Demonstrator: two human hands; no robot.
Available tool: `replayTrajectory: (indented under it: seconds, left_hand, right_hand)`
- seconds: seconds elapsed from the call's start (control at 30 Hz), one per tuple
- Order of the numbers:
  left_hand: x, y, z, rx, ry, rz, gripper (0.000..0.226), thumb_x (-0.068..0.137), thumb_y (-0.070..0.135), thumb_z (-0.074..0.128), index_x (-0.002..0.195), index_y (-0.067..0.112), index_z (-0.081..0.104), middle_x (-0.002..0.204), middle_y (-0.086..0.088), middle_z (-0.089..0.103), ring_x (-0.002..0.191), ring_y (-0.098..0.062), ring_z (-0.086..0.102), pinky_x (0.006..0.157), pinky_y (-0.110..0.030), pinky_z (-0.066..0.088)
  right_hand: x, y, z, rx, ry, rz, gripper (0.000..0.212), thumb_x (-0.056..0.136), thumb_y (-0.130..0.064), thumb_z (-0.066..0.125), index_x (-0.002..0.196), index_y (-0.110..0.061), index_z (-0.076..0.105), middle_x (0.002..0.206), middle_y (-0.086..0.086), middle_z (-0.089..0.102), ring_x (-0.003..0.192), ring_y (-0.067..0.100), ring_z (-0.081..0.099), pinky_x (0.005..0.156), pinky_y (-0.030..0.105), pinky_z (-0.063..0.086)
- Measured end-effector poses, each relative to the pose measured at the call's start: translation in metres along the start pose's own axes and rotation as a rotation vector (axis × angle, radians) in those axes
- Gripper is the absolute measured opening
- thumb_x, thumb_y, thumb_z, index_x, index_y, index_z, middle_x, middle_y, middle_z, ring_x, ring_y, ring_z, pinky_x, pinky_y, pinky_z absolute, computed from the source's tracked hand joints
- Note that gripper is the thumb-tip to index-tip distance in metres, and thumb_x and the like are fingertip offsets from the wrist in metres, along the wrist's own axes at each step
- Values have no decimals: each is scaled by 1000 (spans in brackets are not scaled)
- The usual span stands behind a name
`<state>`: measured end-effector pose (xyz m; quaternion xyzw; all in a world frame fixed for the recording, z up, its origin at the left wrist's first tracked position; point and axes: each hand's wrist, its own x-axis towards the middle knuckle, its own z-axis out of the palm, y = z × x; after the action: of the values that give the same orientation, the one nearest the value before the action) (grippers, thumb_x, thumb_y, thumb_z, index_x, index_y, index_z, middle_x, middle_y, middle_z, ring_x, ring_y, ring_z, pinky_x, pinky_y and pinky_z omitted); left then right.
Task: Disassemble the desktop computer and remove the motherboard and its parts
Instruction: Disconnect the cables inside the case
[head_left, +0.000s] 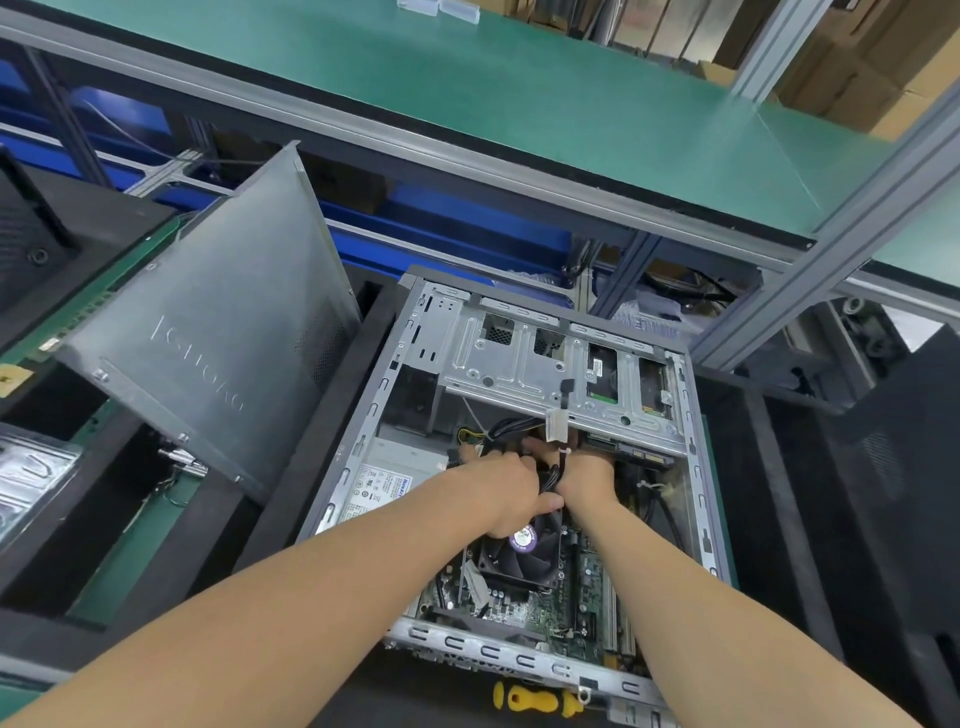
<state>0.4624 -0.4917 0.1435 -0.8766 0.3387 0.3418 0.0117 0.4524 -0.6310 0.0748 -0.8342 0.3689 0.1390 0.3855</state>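
Plainly, I am taking the computer case (353, 467) as my landmark: it is lying on its side on the desk (779, 519), open face up, with its long axis running away from me. I am judging it heavy, stiff and sharp at the rims. The side panel (218, 364) is leaning just left of the case. The drive cage (519, 358) is spanning the case's far end, and the motherboard (571, 597) is sitting flat in its near half, lengthwise along the case and component side up. I am expecting the motherboard to be light and rigid but fragile, best taken by its bare edges, never by the fan (519, 556) at its middle.

My left hand (506, 486) is curling round the black cable bundle (553, 478) at the case's centre. My right hand (587, 475) is lying beside it, fingers reaching under the cage; I cannot tell what they are doing. The cables are looking soft and springy, so I am judging the plugs, not the wires, as the place to grip. A yellow screwdriver (535, 699) is lying just outside the case's near rim.
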Motion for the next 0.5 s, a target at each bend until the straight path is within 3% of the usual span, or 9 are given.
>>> replayTrajectory:
  seconds: [0.13, 0.23, 0.3, 0.33, 0.4, 0.43, 0.5]
  left_hand:
    - [-1, 0, 1, -14, 1, -5, 67, 111, 52, 25, 158, 4, 26, 154, -18, 41, 146, -34, 35, 120, -64, 18]
    - [-3, 1, 0, 23, -13, -20, 65, 111, 52, 23, 158, 8, 28, 154, -19, 41, 146, -35, 34, 121, -67, 14]
    - [-7, 5, -2, 111, -2, -55, 64, 111, 52, 20, 158, 11, 32, 151, -19, 44, 145, -37, 37, 120, -68, 11]
    - [-9, 8, -4, 161, 14, -69, 61, 112, 50, 21, 157, 13, 35, 150, -18, 47, 143, -36, 39, 120, -67, 12]
    - [-14, 11, -11, 262, 52, -83, 46, 112, 39, 32, 148, 15, 48, 142, -12, 55, 135, -34, 48, 118, -57, 23]
    - [-15, 12, -15, 311, 77, -85, 38, 110, 32, 39, 141, 16, 56, 136, -9, 60, 128, -32, 53, 114, -50, 29]
    - [-19, 12, -24, 403, 136, -102, 26, 104, 22, 51, 126, 18, 63, 124, -4, 64, 118, -27, 59, 105, -40, 34]
  right_hand:
    - [0, 3, -2, -190, -16, -63, 37, 108, -34, 48, 137, -17, 63, 138, 12, 63, 127, 26, 58, 74, 18, 36]
    - [3, -2, -4, -310, 17, -77, 38, 109, -36, 41, 120, -11, 67, 125, 13, 69, 115, 27, 63, 83, 26, 47]
    - [1, -7, -5, -349, 9, -57, 45, 109, -42, 37, 125, -10, 65, 125, 12, 68, 114, 26, 64, 87, 25, 49]
    - [2, -8, -4, -297, -7, -39, 46, 110, -42, 37, 130, -11, 63, 130, 12, 66, 119, 27, 62, 89, 20, 50]
    - [-1, -10, -3, -248, -61, -29, 44, 110, -39, 41, 138, -11, 60, 139, 14, 61, 128, 27, 58, 75, 3, 46]
    - [-2, -9, -3, -252, -45, -33, 42, 110, -36, 43, 139, -11, 60, 140, 13, 61, 130, 27, 57, 73, 3, 45]
    - [-4, -9, -3, -361, -8, -3, 38, 111, -24, 37, 141, -10, 56, 142, 12, 60, 131, 29, 56, 95, 23, 48]
